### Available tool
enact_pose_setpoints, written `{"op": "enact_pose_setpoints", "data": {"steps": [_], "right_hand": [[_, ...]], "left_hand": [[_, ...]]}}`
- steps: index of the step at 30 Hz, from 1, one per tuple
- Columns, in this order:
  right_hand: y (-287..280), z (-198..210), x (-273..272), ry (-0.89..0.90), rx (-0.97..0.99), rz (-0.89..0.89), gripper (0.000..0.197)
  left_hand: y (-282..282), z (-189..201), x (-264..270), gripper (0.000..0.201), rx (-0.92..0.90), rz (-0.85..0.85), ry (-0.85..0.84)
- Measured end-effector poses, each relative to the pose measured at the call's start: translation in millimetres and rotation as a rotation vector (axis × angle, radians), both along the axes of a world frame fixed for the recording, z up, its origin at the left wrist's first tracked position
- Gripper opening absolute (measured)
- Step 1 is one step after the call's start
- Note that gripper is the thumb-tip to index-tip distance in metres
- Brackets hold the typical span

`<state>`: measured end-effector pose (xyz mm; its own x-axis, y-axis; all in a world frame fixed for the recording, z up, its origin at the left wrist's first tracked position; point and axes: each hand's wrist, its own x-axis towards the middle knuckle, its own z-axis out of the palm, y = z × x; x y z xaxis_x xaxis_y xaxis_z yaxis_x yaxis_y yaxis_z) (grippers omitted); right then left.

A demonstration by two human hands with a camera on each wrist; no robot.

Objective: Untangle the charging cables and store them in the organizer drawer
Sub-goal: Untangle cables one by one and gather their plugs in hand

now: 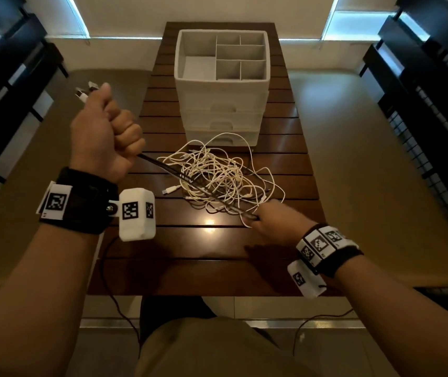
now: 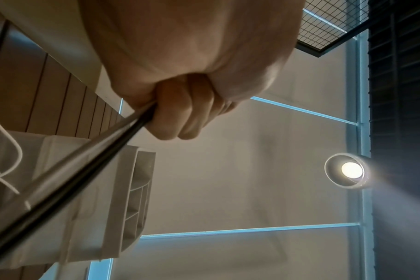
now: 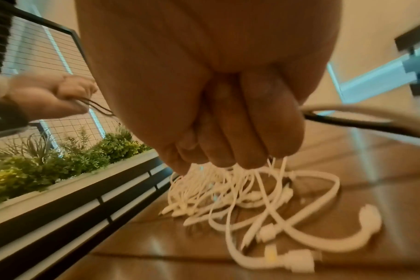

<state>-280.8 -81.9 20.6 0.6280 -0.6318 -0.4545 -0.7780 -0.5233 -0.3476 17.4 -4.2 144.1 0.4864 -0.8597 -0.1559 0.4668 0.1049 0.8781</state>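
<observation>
A tangle of white cables (image 1: 217,172) lies on the dark slatted table (image 1: 203,268), in front of a white organizer (image 1: 221,77) with three shut drawers and an open divided top tray. My left hand (image 1: 105,131) is raised at the left in a fist that grips a black cable (image 1: 168,170) (image 2: 89,166), with connector ends (image 1: 84,92) sticking out above the thumb. The black cable runs taut through the tangle to my right hand (image 1: 274,221), which pinches it at the tangle's near right edge. In the right wrist view the curled fingers (image 3: 240,132) hang over the white cables (image 3: 264,204).
Thin black wires (image 1: 114,289) trail off the table's near edge toward my lap. Dark railings (image 1: 435,91) and beige floor flank the narrow table. A planter with green plants (image 3: 60,155) shows in the right wrist view.
</observation>
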Motion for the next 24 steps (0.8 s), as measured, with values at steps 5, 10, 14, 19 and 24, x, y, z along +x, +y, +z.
{"op": "enact_pose_setpoints", "data": {"steps": [5,10,14,19,24], "right_hand": [[-19,13,0,0.031,-0.078,0.027,0.045],[-20,20,4,-0.064,-0.08,-0.018,0.044],[-23,41,10,-0.039,-0.228,-0.031,0.04],[9,24,25,0.099,-0.121,0.164,0.051],[-8,29,39,-0.111,-0.288,0.11,0.039]], "left_hand": [[4,-8,10,0.05,0.003,0.018,0.011],[8,-4,20,0.051,-0.032,0.06,-0.002],[10,-1,29,0.051,-0.036,0.068,-0.029],[4,-6,32,0.051,-0.018,0.052,-0.013],[5,-7,33,0.052,-0.024,0.059,-0.027]]}}
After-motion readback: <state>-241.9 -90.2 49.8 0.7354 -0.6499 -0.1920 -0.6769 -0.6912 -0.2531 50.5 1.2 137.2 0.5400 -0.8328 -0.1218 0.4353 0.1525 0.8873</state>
